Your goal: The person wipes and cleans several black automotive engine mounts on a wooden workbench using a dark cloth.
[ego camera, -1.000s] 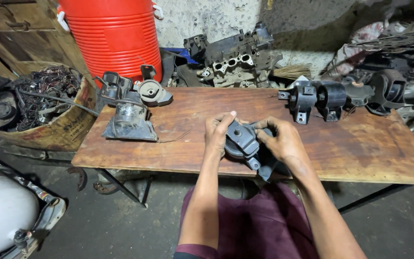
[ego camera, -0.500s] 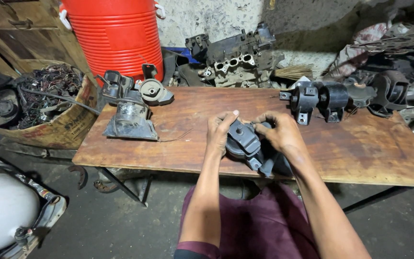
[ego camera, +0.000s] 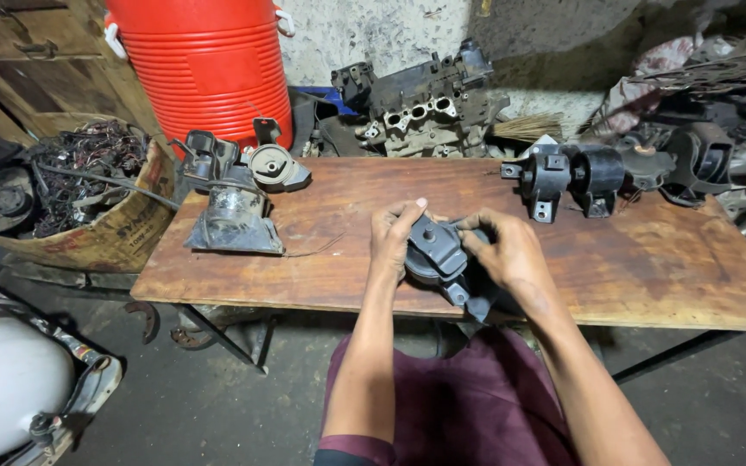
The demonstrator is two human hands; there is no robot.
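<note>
At the far left a white rounded tank (ego camera: 2,380) is cut off by the frame edge, and above it a worn basket (ego camera: 105,233) holds a tangle of wires too dense to sort out. A red ribbed cooler (ego camera: 209,69) stands behind, its top out of view. On the left end of the wooden worktop (ego camera: 649,259) sits a cluster of grimy metal mounts (ego camera: 235,194), leaning against one another. Near the front edge at the middle, the left hand (ego camera: 393,237) curls its fingers over the left side of a dark metal-and-rubber mount (ego camera: 438,255), thumb up along its top. The right hand (ego camera: 507,250) closes over the mount's right side, fingertips pinching its upper edge; this hand hides much of the part, and its lower end hangs past the worktop edge. Behind the worktop lies an engine block (ego camera: 425,108). At the right end stands a row of black mounts (ego camera: 572,177), the last ones merging into dark clutter.
</note>
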